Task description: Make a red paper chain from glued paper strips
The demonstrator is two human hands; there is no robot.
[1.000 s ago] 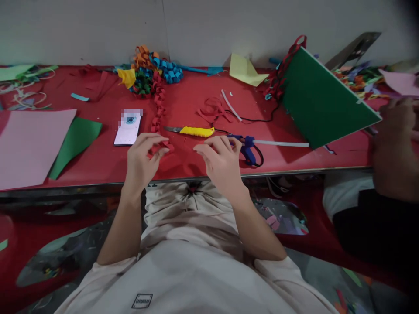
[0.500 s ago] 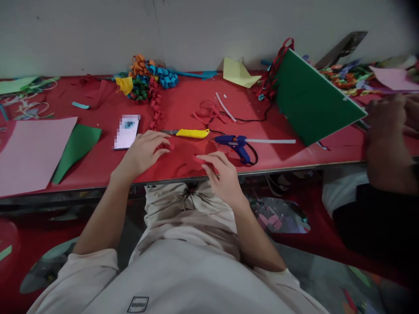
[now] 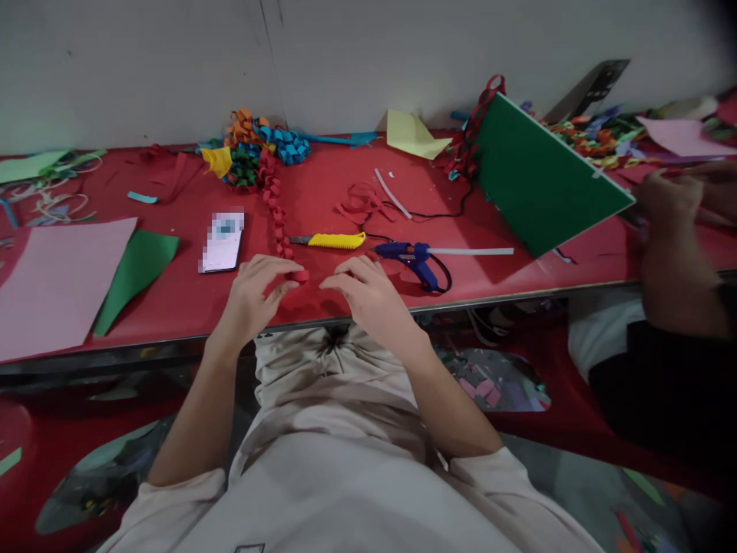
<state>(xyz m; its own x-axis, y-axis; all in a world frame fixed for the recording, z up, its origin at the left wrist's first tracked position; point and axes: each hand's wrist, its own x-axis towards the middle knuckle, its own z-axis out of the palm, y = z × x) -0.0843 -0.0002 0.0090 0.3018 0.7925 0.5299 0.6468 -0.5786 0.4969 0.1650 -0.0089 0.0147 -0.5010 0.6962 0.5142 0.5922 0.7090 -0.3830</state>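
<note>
Between the thumb and fingers of my left hand is a small red paper loop, close to the table's front edge. A red paper chain runs from a colourful pile down to the fingers of this hand; whether it joins the loop is hidden. My right hand hovers just right of the loop, fingers stretched toward it and slightly apart, with nothing visible in them. Its thumb is mostly hidden. A yellow utility knife lies beyond both hands. Beside my right hand lies a blue glue gun with a white glue stick in it.
A phone, pink paper and green paper lie left. Behind are the paper-chain pile, red strips and a yellow sheet. A green board leans at right, near another person's hand.
My right hand has moved left and turned, and the red piece at its fingertips no longer shows there. The red loop now shows plainly in my left hand. The view has shifted slightly.
</note>
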